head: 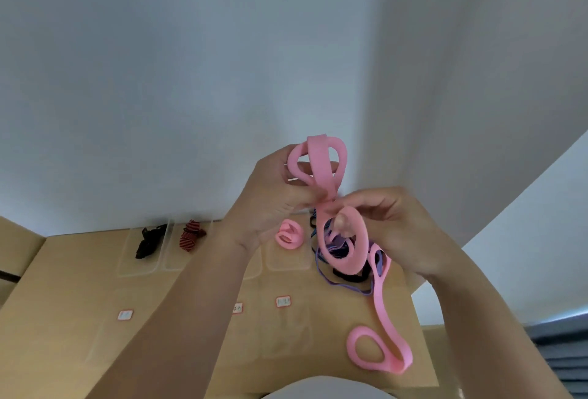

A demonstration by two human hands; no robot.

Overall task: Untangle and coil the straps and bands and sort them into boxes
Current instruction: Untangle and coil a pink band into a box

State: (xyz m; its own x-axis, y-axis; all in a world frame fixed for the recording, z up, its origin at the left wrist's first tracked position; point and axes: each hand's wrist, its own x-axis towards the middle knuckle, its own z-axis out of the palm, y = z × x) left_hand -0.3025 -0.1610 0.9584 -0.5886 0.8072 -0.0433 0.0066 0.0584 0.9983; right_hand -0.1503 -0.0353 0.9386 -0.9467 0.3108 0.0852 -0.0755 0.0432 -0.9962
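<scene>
A long pink band [321, 176] is held up above the table, looped several times. My left hand [273, 198] pinches it at the crossing of its upper loops. My right hand [394, 226] pinches the lower loop, with a finger poking through it. The band's tail hangs down to the table and ends in a loop [378, 347] near the front right. A coiled pink band [289, 234] lies in a clear box [288, 263]. Behind the lower loop sits a tangle of purple and black bands [346, 274].
Clear boxes stand in a row at the back of the tan table [178, 341]: one holds a black strap [148, 242], one a red striped strap [190, 235]. Small white labels [283, 301] lie in front of the boxes. A white wall rises behind.
</scene>
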